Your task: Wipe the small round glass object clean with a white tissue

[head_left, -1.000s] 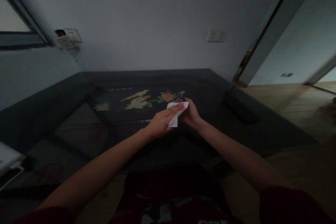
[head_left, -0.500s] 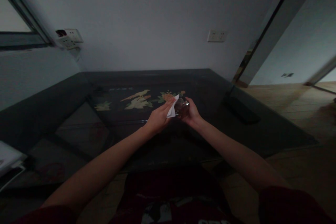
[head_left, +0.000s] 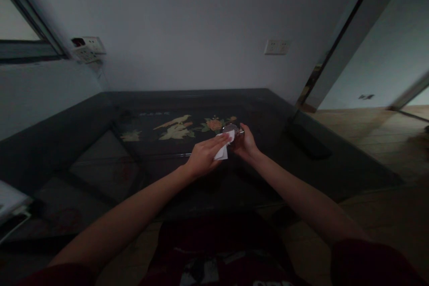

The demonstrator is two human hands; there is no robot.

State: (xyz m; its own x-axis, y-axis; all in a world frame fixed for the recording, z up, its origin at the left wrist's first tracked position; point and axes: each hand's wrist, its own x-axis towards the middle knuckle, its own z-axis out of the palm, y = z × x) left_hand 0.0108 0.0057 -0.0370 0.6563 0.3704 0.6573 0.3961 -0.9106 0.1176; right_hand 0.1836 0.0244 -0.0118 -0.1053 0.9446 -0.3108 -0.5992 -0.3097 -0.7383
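Left hand [head_left: 203, 156], fingers nearly straight, holds white tissue [head_left: 221, 153] against a see-through vessel [head_left: 239, 137]. Right hand [head_left: 250, 145] curled round vessel's opposite side, gripping. Painted flowers [head_left: 213, 124] just beyond both.

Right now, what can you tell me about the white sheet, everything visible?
The white sheet is thin, creased and folded, plain as far as shows; paper or cloth, I cannot tell. The fingers of the left hand hold it, covering its middle. Its upper end overlaps the rim of a clear vessel; whether it reaches inside is unclear. A loose lower corner points down, seen against the dark tabletop.
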